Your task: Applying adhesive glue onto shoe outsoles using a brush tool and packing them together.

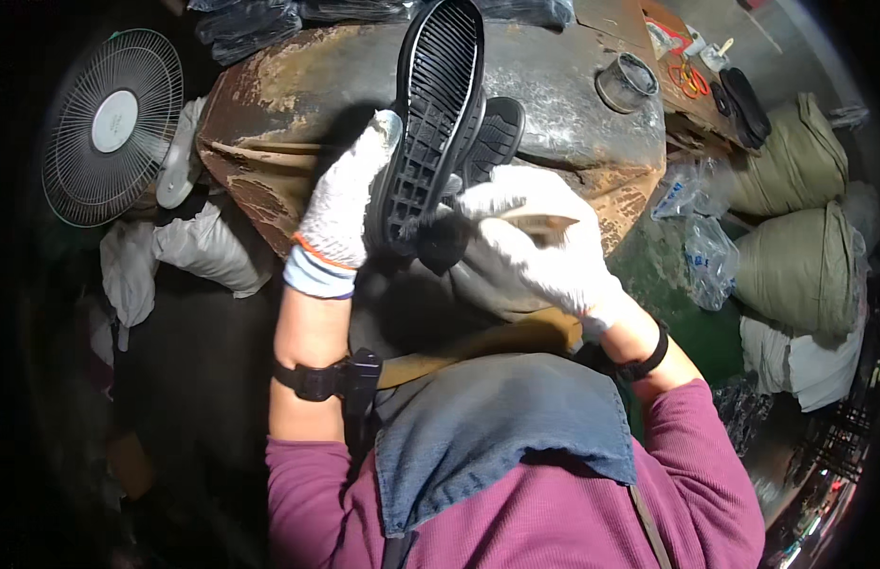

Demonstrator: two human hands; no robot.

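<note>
My left hand (350, 194), in a white knit glove, is closed on the edge of a black shoe sole (438, 90). That sole stands tilted up, its ribbed and gridded inner face toward me. Behind it lies another black sole (498, 133) on the worn table cover. My right hand (544, 237), gloved the same way, is closed around a tan-handled tool (544, 224) beside the heel end of the held sole. A dark rounded shape (444, 243) sits between the hands; I cannot make out whether it belongs to the tool.
A round tin (627, 83) stands on the table (554, 76) at the right. Black plastic-wrapped bundles (255, 28) line the far edge. Orange-handled scissors (687, 78) lie on a side bench. A fan (114, 121) stands left; stuffed green sacks (796, 266) are at right.
</note>
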